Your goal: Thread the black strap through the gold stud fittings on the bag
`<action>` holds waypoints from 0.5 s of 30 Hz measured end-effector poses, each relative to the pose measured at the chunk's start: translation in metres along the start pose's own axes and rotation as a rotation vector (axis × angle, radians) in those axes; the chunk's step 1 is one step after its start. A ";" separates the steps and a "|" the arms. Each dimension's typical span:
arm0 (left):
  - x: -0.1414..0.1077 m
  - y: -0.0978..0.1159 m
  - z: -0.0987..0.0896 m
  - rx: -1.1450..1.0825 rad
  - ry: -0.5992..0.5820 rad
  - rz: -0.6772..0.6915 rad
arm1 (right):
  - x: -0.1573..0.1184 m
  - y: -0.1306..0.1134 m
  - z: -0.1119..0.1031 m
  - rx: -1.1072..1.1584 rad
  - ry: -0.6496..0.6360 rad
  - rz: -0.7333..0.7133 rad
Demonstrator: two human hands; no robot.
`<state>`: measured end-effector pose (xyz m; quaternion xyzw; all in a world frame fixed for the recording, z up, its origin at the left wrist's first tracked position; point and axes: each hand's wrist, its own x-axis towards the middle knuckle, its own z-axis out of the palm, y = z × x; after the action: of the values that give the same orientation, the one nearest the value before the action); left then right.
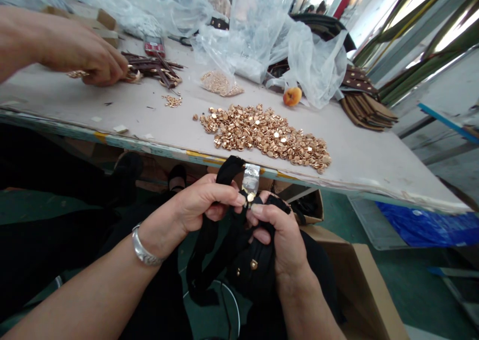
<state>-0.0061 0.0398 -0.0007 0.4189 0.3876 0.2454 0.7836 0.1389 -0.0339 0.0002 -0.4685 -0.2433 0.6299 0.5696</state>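
Observation:
My left hand [204, 200] and my right hand [282, 230] meet just off the table's front edge. Both pinch a black zipper tape [209, 247] around a small gold zipper slider [250, 198], thumbs close on either side. A silvery metal piece [251, 174] stands directly behind the slider; whether it is fixed to the table I cannot tell. More black tape is bunched inside my right palm and hangs below, where another gold slider [254, 264] shows. On the table in front of my hands lies a heap of gold zipper sliders [262, 133].
Another person's hand [101, 63] works at the left beside brown strips [157, 69]. Behind the heap are a bag of small gold pieces [220, 83], a peach-like fruit [292, 96] and clear plastic bags [314, 60]. A cardboard box [362, 285] stands at lower right.

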 end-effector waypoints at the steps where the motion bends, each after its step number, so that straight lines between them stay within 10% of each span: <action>1: 0.001 0.000 -0.001 -0.004 -0.002 0.004 | 0.000 0.000 0.000 0.001 0.001 0.004; 15: -0.010 -0.006 0.009 -0.081 0.131 0.028 | -0.001 0.001 0.000 -0.044 0.018 -0.023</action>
<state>-0.0045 0.0255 0.0011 0.3751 0.4219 0.2988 0.7694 0.1386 -0.0350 -0.0004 -0.4838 -0.2571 0.6134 0.5688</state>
